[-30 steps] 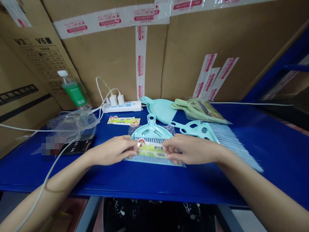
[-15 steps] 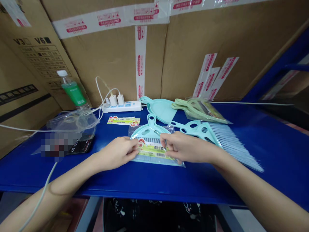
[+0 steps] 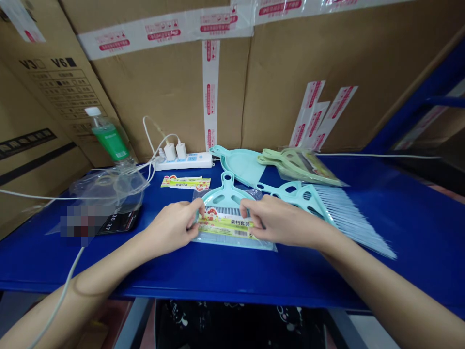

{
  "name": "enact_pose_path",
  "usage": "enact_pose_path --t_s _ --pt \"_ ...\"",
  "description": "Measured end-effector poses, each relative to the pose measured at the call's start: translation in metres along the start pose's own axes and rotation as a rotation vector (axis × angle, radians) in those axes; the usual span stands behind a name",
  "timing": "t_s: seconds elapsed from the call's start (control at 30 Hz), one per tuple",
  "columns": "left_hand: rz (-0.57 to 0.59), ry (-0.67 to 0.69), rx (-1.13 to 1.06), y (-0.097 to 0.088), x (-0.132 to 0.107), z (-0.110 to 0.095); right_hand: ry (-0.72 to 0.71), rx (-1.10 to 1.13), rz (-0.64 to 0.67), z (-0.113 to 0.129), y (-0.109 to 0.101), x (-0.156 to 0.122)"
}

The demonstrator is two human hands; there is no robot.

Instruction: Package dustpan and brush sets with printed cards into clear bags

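A light blue dustpan and brush set [image 3: 225, 198] lies in a clear plastic bag in front of me, handle pointing away. Across its middle is a yellow-green printed card [image 3: 225, 226] with grey-blue bristles showing behind it. My left hand [image 3: 175, 224] is at the bag's left edge, thumb and fingers curled on it. At the right edge my right hand [image 3: 281, 220] has its fingers bent and closed on the bag, partly covering the card's end. Just beyond my right hand lies a loose light blue brush [image 3: 296, 195] with long bristles. An unpackaged light blue dustpan [image 3: 243, 165] sits behind the set.
A green bagged dustpan set [image 3: 301, 165] lies at the back right. Printed cards [image 3: 185, 182] rest before a white power strip [image 3: 196, 160] with plugs and cables. At left are a bottle [image 3: 111, 140], plastic bags [image 3: 112, 184] and a phone [image 3: 121, 221]. Cardboard boxes [image 3: 163, 87] line the back.
My left hand has shifted slightly left along the bag's edge, uncovering more of the card. My right hand has moved little, and the card's printing shows more fully.
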State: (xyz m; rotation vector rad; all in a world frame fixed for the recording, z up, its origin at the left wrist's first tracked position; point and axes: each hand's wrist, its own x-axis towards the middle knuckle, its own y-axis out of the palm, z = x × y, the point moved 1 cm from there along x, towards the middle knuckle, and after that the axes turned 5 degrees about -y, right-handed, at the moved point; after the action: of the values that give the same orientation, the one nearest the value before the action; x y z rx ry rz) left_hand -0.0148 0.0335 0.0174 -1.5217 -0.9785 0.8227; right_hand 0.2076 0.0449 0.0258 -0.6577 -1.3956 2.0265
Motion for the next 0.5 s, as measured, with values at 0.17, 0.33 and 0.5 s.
enact_pose_path --t_s 0.17,0.33,0.5 --pt "-0.009 0.034 0.102 -0.002 -0.001 -0.001 0.073 -0.034 -0.004 -0.003 -0.001 -0.002" --pt "-0.037 0.263 0.120 0.001 -0.002 -0.004 0.096 -0.032 0.008 -0.006 0.001 -0.002" --pt "0.025 0.408 0.170 0.008 -0.002 -0.004 0.102 -0.018 0.062 -0.005 0.000 -0.002"
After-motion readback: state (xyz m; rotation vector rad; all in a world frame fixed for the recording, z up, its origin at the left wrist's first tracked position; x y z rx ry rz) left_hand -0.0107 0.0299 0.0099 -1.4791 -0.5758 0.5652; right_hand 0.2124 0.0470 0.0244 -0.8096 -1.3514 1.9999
